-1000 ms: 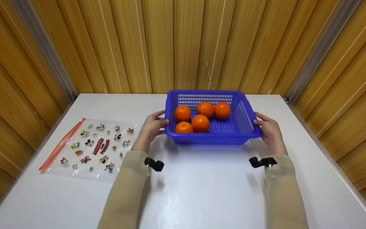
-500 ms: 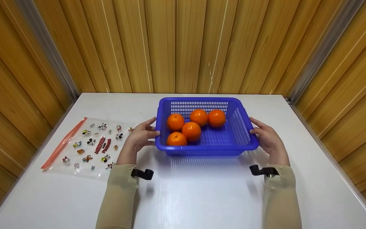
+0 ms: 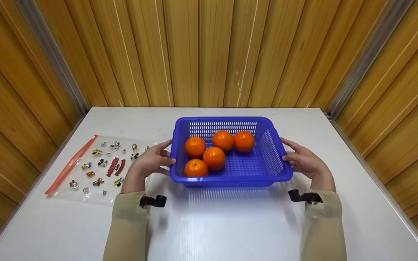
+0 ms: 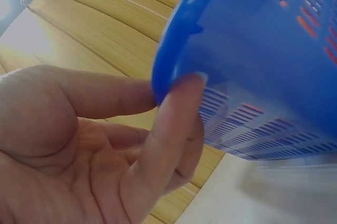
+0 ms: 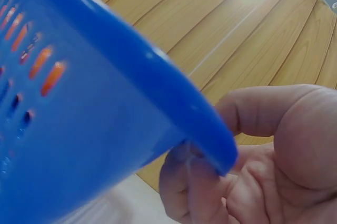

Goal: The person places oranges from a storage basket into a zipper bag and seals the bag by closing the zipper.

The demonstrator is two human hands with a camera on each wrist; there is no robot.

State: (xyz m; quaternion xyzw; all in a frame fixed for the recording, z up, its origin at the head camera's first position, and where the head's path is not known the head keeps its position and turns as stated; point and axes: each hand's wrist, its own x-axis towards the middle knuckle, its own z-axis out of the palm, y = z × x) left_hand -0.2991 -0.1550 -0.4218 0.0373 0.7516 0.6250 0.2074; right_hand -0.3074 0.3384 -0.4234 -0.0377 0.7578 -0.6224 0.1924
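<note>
A blue plastic basket (image 3: 230, 179) with slotted walls is held between both hands over the white table. Several oranges (image 3: 214, 158) lie inside it, gathered toward its left half. My left hand (image 3: 148, 164) grips the left rim, thumb on top and fingers curled beneath, as the left wrist view shows on the basket wall (image 4: 247, 60). On the opposite side my right hand (image 3: 307, 163) pinches the right rim. In the right wrist view its fingers (image 5: 197, 187) hook under the rim's edge. The basket's shadow falls on the tabletop in front of it.
A clear zip bag (image 3: 64, 197) with a red seal and printed cartoon figures lies flat on the table (image 3: 238, 232) at the left, partly behind the left hand. Wood-patterned panels (image 3: 209, 54) stand close behind the table and on both sides.
Both hands have brought the basket nearer to the body and a little to the left, with the oranges still inside. The left forearm now covers more of the zip bag.
</note>
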